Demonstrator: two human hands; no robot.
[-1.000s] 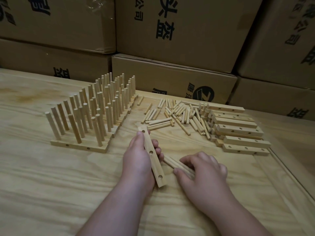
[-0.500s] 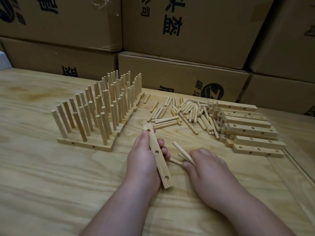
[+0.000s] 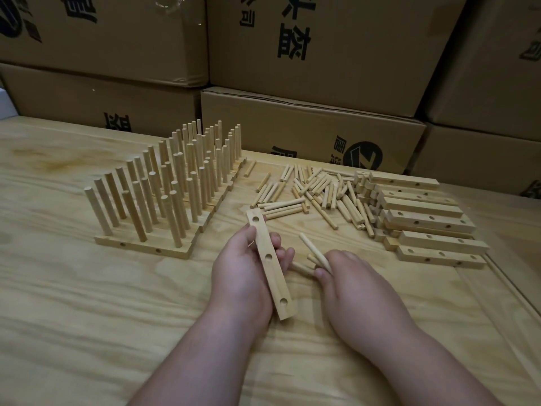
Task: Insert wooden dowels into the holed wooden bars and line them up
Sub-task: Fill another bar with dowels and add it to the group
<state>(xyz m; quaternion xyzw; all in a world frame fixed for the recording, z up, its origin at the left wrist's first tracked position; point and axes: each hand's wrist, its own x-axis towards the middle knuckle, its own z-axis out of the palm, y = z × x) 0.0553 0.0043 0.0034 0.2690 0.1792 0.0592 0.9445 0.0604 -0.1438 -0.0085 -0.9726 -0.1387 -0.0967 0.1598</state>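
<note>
Left hand point(image 3: 243, 273), palm up just above the tabletop point(image 3: 87, 317), fingers curled around a bar point(image 3: 269, 263); its long axis runs away from the person, three holes facing up. Right hand point(image 3: 351, 291), palm down, pinches dowels point(image 3: 314, 253) angled up and leftward beside the bar.
</note>
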